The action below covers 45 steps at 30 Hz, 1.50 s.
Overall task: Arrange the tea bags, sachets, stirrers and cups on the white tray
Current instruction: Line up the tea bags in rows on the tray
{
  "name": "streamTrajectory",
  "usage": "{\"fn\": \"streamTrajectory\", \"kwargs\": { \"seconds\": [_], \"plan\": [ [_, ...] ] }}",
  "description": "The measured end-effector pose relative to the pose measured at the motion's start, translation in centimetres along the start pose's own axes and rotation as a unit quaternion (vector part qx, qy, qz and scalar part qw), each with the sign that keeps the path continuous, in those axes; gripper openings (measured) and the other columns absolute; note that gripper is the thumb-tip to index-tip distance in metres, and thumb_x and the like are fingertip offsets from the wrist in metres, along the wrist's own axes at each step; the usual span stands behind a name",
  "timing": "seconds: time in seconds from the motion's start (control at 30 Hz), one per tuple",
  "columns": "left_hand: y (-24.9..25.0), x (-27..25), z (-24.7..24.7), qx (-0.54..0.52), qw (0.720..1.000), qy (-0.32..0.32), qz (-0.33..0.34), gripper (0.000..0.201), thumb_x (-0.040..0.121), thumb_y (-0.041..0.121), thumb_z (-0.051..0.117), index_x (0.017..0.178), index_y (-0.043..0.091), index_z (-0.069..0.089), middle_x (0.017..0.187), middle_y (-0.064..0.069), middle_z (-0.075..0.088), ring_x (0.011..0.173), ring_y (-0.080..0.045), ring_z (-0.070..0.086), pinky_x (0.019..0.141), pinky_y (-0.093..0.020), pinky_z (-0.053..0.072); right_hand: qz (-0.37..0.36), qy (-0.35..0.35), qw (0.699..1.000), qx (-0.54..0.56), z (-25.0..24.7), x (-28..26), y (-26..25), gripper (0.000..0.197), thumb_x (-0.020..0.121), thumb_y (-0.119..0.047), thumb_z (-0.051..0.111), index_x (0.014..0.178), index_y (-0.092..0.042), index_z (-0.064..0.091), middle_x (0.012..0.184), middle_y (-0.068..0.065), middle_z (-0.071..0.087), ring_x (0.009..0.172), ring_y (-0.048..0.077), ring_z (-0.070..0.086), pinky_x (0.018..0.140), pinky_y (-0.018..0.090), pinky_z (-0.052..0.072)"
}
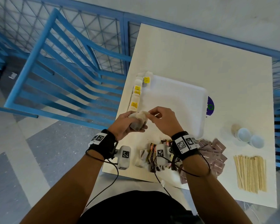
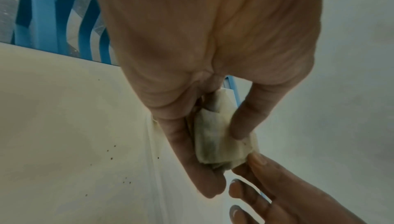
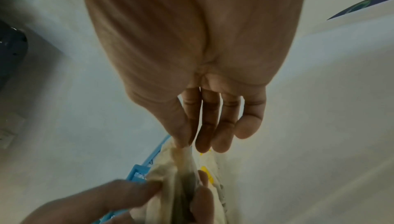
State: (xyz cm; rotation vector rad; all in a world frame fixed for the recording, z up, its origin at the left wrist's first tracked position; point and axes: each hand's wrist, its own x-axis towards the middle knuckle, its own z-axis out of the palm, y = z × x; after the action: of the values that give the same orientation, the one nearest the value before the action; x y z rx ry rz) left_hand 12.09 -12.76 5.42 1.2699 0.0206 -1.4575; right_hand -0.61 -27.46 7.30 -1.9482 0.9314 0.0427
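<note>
- The left hand (image 1: 126,125) cups a small bunch of soft, off-white paper tea bags (image 1: 138,121) with dark leaf inside, thumb and fingers curled round it, held in the air just over the near left corner of the white rectangular plastic tray (image 1: 181,101).
- The right hand (image 1: 163,120) pinches the top edge of one bag between thumb and forefinger; its other fingers hang loosely straight.
- More tea bags with yellow paper tags (image 1: 137,91) lie in a row along the tray's left edge.
- These bags look very light, limp and easy to tear; strings and tags may tangle.
- Best hold is probably a gentle pinch at the folded top seam, not the filled belly, peeling one away while the left hand steadies the rest.
- Squeezing hard could burst the paper; dark specks (image 2: 110,151) on the cream tabletop (image 2: 64,109) may be spilled leaf.
</note>
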Motion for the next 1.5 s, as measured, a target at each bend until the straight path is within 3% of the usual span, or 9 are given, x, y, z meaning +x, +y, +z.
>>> {"fn": "streamTrajectory", "kwargs": {
  "seconds": [0.13, 0.3, 0.73, 0.8, 0.9, 1.1, 1.23, 1.33, 1.5],
  "plan": [
    [0.4, 0.5, 0.1, 0.035, 0.999, 0.023, 0.019, 0.034, 0.094, 0.009, 0.069, 0.124, -0.003, 0.058, 0.115, -0.03, 0.069, 0.093, -0.044, 0.072, 0.077, -0.046, 0.063, 0.008, 0.03, 0.999, 0.035, 0.1, 1.3, -0.3, 0.008, 0.091, -0.03, 0.071, 0.091, -0.022, 0.071, 0.079, -0.01, 0.072, 0.071, 0.005, 0.068, 0.066, 0.007, 0.045],
    [0.9, 1.5, -0.1, 0.038, 0.997, 0.042, 0.055, 0.023, 0.098, 0.01, 0.064, 0.12, 0.002, 0.062, 0.112, -0.028, 0.071, 0.089, -0.038, 0.073, 0.073, -0.041, 0.063, 0.038, 0.028, 0.997, 0.062, 1.1, 2.9, -0.4, 0.007, 0.091, -0.029, 0.069, 0.097, -0.026, 0.068, 0.088, -0.007, 0.074, 0.077, 0.012, 0.07, 0.076, 0.024, 0.054],
    [2.9, 4.2, -1.9, 0.038, 0.994, 0.09, 0.056, 0.028, 0.099, 0.012, 0.064, 0.124, 0.0, 0.061, 0.106, -0.022, 0.071, 0.083, -0.031, 0.073, 0.067, -0.039, 0.062, 0.034, 0.093, 0.993, 0.063, 1.5, 5.7, -1.7, 0.004, 0.092, -0.026, 0.069, 0.089, -0.026, 0.066, 0.086, -0.011, 0.072, 0.076, 0.007, 0.069, 0.08, 0.025, 0.051],
    [2.8, 4.5, -2.2, 0.044, 0.992, 0.101, 0.062, 0.026, 0.1, 0.003, 0.055, 0.125, 0.003, 0.062, 0.106, -0.023, 0.07, 0.081, -0.031, 0.073, 0.064, -0.038, 0.06, 0.012, 0.142, 0.989, 0.04, 1.4, 5.7, -2.1, 0.006, 0.091, -0.026, 0.069, 0.086, -0.024, 0.067, 0.084, -0.014, 0.071, 0.075, 0.003, 0.067, 0.083, 0.018, 0.046],
    [2.8, 4.8, -2.3, 0.033, 0.992, 0.101, 0.074, 0.032, 0.1, -0.003, 0.048, 0.126, 0.007, 0.062, 0.11, -0.024, 0.07, 0.086, -0.035, 0.074, 0.066, -0.039, 0.06, -0.043, 0.176, 0.983, 0.003, 1.4, 5.4, -2.8, 0.008, 0.088, -0.02, 0.071, 0.082, -0.018, 0.066, 0.078, -0.012, 0.068, 0.066, 0.007, 0.062, 0.069, 0.004, 0.04],
    [3.5, 4.7, -1.1, -0.043, 0.995, 0.07, 0.049, 0.032, 0.097, 0.013, 0.066, 0.126, 0.001, 0.062, 0.11, -0.019, 0.071, 0.091, -0.031, 0.072, 0.082, -0.052, 0.061, -0.088, 0.096, 0.991, -0.027, 3.1, 5.0, -2.9, 0.004, 0.091, -0.02, 0.069, 0.09, -0.017, 0.072, 0.086, -0.006, 0.069, 0.072, 0.008, 0.063, 0.067, 0.015, 0.051],
    [3.4, 4.3, -1.1, -0.018, 0.996, 0.066, 0.056, 0.031, 0.094, 0.005, 0.066, 0.124, -0.004, 0.061, 0.102, -0.021, 0.07, 0.087, -0.031, 0.07, 0.065, -0.038, 0.06, -0.07, 0.106, 0.992, 0.014, 3.1, 4.8, -2.7, 0.01, 0.091, -0.015, 0.068, 0.1, -0.018, 0.072, 0.094, -0.006, 0.069, 0.075, 0.006, 0.063, 0.069, 0.009, 0.046],
    [3.1, 4.1, -1.2, 0.01, 0.996, 0.057, 0.067, 0.02, 0.096, 0.003, 0.064, 0.116, -0.002, 0.064, 0.095, -0.02, 0.07, 0.086, -0.033, 0.07, 0.056, -0.034, 0.056, -0.014, 0.086, 0.996, 0.021, 2.6, 5.0, -2.4, 0.023, 0.091, -0.032, 0.073, 0.111, -0.022, 0.068, 0.096, -0.009, 0.066, 0.075, 0.003, 0.062, 0.067, 0.004, 0.043],
    [3.1, 3.9, -1.4, 0.072, 0.991, 0.068, 0.093, 0.027, 0.096, 0.017, 0.069, 0.114, -0.001, 0.062, 0.102, -0.022, 0.074, 0.085, -0.031, 0.071, 0.06, -0.035, 0.055, -0.007, 0.048, 0.998, 0.036, 1.4, 5.7, -2.2, 0.01, 0.089, -0.031, 0.074, 0.094, -0.023, 0.075, 0.086, -0.014, 0.073, 0.079, 0.003, 0.067, 0.075, 0.017, 0.051]
  ]
}}
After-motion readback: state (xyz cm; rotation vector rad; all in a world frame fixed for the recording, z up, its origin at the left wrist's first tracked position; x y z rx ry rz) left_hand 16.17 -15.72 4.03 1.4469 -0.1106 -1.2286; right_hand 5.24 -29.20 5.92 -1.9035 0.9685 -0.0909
